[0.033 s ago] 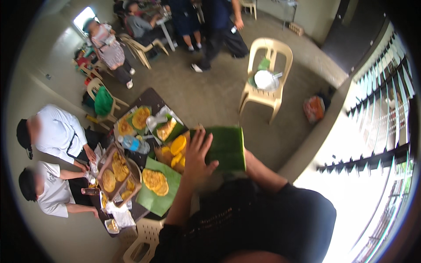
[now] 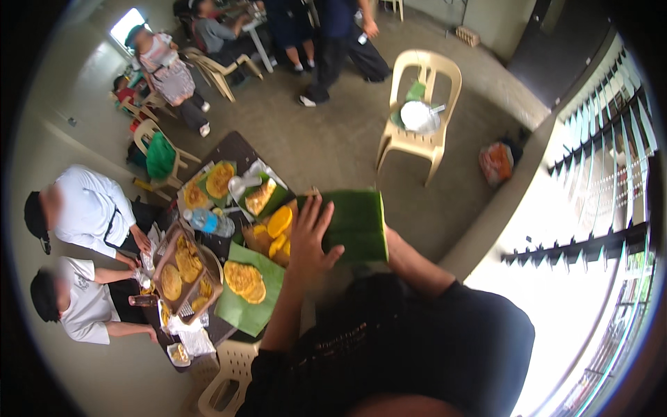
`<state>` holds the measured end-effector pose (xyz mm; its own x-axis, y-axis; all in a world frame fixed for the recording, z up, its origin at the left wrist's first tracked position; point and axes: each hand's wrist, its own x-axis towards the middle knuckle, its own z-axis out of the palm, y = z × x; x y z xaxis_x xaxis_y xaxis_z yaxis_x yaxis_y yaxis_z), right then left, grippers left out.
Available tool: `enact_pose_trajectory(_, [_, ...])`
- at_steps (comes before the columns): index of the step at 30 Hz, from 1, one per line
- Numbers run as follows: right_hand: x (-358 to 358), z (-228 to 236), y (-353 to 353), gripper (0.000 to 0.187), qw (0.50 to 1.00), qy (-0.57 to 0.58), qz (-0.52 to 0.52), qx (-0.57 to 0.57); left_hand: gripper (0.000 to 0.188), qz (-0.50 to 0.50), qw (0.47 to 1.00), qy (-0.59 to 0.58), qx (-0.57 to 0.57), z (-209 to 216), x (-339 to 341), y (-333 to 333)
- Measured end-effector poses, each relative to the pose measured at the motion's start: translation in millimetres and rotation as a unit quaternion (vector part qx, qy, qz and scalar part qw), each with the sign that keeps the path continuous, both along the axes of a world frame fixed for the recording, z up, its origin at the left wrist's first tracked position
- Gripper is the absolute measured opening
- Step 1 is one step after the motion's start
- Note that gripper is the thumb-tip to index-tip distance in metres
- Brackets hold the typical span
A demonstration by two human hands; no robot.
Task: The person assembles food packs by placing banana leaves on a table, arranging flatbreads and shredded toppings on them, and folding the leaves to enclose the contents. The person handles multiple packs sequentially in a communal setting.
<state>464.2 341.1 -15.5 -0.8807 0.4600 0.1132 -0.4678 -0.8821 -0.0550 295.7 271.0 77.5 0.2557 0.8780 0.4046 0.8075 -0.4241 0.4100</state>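
Note:
A folded green banana leaf (image 2: pixel 356 226) is held up beyond the table's right edge. My left hand (image 2: pixel 313 233) lies against the leaf's left end, palm side down, fingers stretched and thumb apart. My right forearm (image 2: pixel 417 263) reaches up behind the leaf's right edge; the leaf hides the right hand, which seems to support it from underneath. Just left of my left hand are bright yellow pieces of food (image 2: pixel 280 222). Beside my left forearm, round flat golden cakes (image 2: pixel 244 280) rest on another cut banana leaf (image 2: pixel 236 318).
On the dark table (image 2: pixel 240 149) stand a cardboard box (image 2: pixel 172 244) of flat cakes and a water bottle (image 2: pixel 208 222). Two people stand along its left side. A beige plastic chair (image 2: pixel 420 149) bears a white bowl (image 2: pixel 417 117). Louvred windows (image 2: pixel 611 201) line the right wall.
The view has shifted slightly, so the leaf, the table things and the chair sit a little higher in the picture. My hands keep the same hold on the leaf.

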Motion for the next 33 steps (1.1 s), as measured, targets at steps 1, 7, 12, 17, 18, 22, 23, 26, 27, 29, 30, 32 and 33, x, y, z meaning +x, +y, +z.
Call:
enact_pose_trajectory(1, [1.6,1.1,-0.7,0.044,1.0,-0.011,-0.002,-0.024,0.084,-0.005,1.0,0.015,0.012,-5.5,0.4,1.8])
enact_pose_trajectory(7, [-3.0,11.8,-1.7,0.045,0.996,-0.024,-0.009,-0.088,0.081,0.006,1.0,0.015,0.002,-11.8,0.7,-0.1])
enact_pose_trajectory(12, [-6.8,7.5,-3.0,0.048,0.993,-0.024,-0.005,-0.119,0.078,0.017,1.0,0.022,0.001,-11.4,-1.2,-0.9])
enact_pose_trajectory(17, [-7.0,6.3,-2.0,0.052,0.988,0.058,0.027,-0.143,0.075,0.001,1.0,0.011,0.004,-12.8,-5.8,-0.7])
enact_pose_trajectory(18, [-6.6,7.6,-1.3,0.053,0.984,0.08,0.038,-0.153,0.075,0.001,1.0,0.017,0.004,-11.9,-5.9,-0.4])
enact_pose_trajectory(22, [-2.8,-1.4,-4.0,0.053,0.991,0.033,0.019,-0.126,0.075,0.013,1.0,0.025,-0.014,-15.0,-5.8,-4.0])
enact_pose_trajectory(23, [-3.1,-0.9,-3.9,0.054,0.993,0.028,0.016,-0.118,0.075,0.016,0.999,0.028,-0.017,-14.8,-5.2,-5.1])
enact_pose_trajectory(26, [-3.5,0.6,-2.9,0.054,0.994,0.03,0.015,-0.105,0.076,0.021,0.999,0.029,-0.021,-16.0,-3.9,-6.7])
enact_pose_trajectory(27, [-3.1,2.0,-3.4,0.054,0.993,0.04,0.022,-0.11,0.076,0.023,0.999,0.028,-0.022,-17.5,-3.4,-7.9])
enact_pose_trajectory(29, [-2.7,-2.3,-1.8,0.053,0.993,0.047,0.024,-0.108,0.077,0.027,0.999,0.028,-0.036,-16.1,-1.2,-8.3])
enact_pose_trajectory(30, [-2.2,-14.8,-4.5,0.053,0.993,0.045,0.019,-0.104,0.077,0.028,0.998,0.029,-0.041,-15.1,-0.4,-9.2])
enact_pose_trajectory(32, [-4.5,-26.2,1.7,0.051,0.992,0.064,0.014,-0.106,0.077,0.028,0.999,0.03,-0.034,-16.1,-1.4,-8.2])
enact_pose_trajectory(33, [-4.0,-24.9,0.9,0.051,0.992,0.074,0.013,-0.1,0.077,0.026,0.999,0.031,-0.03,-16.9,-1.1,-8.3])
